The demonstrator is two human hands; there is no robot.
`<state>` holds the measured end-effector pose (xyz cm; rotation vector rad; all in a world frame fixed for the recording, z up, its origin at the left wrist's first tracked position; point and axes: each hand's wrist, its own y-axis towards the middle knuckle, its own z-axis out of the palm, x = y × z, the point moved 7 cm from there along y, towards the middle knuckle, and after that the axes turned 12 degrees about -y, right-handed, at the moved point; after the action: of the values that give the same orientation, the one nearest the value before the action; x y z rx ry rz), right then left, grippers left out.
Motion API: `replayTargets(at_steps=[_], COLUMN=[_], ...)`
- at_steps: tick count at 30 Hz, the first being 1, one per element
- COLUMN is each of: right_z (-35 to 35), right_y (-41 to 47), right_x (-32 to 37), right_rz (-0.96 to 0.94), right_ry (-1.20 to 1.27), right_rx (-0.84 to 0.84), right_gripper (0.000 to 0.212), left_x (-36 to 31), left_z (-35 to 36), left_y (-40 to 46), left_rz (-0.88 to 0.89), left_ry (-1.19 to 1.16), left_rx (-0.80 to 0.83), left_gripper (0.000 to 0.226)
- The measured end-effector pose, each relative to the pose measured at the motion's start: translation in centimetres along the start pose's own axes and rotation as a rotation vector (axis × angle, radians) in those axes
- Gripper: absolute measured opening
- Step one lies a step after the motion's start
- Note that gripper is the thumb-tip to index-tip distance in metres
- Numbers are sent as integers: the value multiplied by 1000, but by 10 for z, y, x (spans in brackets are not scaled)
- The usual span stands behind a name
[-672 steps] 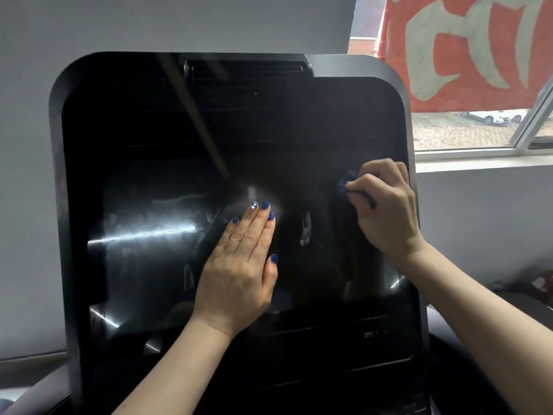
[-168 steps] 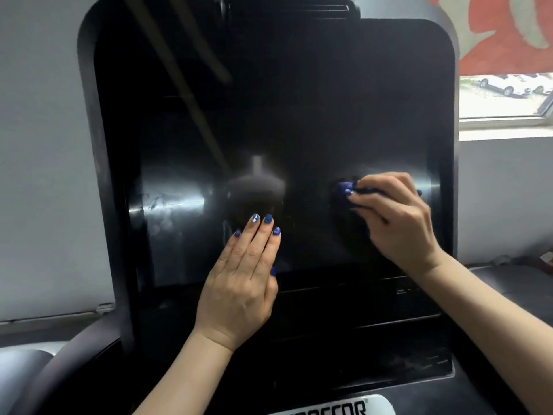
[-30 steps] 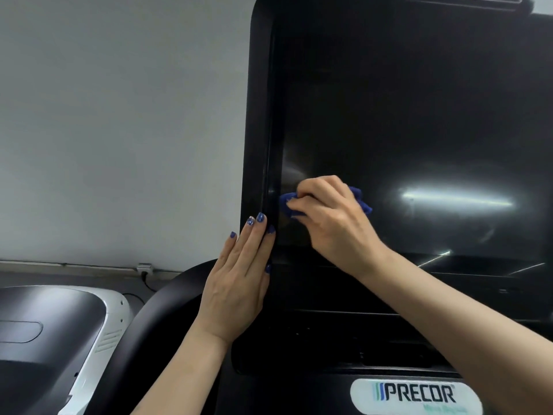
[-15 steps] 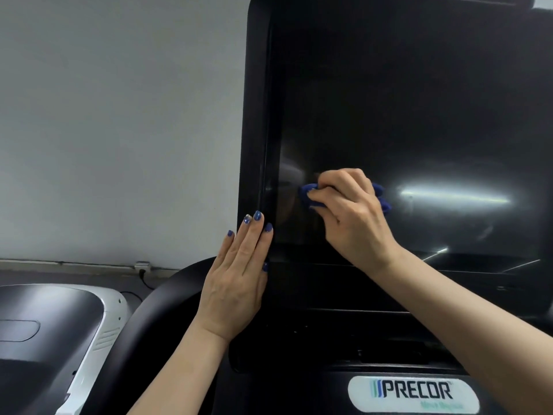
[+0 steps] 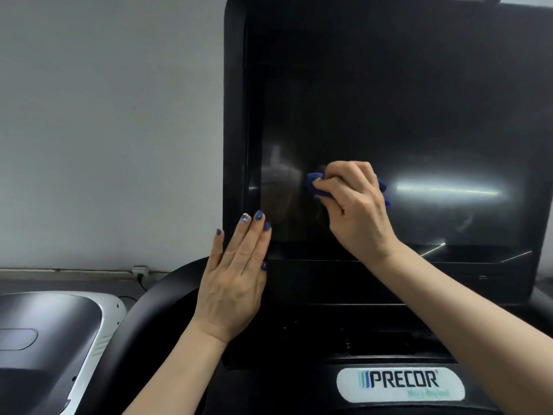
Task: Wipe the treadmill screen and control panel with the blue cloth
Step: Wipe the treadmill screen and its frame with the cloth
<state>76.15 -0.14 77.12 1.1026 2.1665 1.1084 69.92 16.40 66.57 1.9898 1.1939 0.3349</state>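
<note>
White oval label (image 5: 400,384) reads PRECOR; right hand (image 5: 356,209) grips bunched blue cloth (image 5: 312,184) on glossy black screen (image 5: 389,115); left hand (image 5: 236,277) flat, fingers straight, empty.

A gym: a Precor badge (image 5: 400,384) marks a treadmill console (image 5: 389,100), with another exercise machine (image 5: 54,333) beside it.

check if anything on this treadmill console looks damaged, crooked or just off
Nothing stands out. The screen is dark and unbroken, with only light glare and faint smudgy reflections near its lower left. The right hand holds the bunched blue cloth against it; the left hand lies flat on the frame's lower left corner.
</note>
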Motion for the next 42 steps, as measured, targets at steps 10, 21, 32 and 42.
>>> replayTargets(at_steps=[10,21,32,42], right_z=[-9,-21,-37,-43], right_y=[-7,-19,-36,-35], right_x=[-24,-51,-77,-94], right_rz=[18,76,131,169], right_ry=[-22,-39,-60,-65], right_rx=[-30,-62,-84,-123], right_gripper=[6,7,6,6], left_x=[-16,-16,-16,-18], left_z=[19,20,21,19], left_y=[13,13,13,14], left_rz=[71,83,82,56], left_ry=[56,92,116,114], left_rx=[40,18,20,27], left_gripper=[53,50,49,49])
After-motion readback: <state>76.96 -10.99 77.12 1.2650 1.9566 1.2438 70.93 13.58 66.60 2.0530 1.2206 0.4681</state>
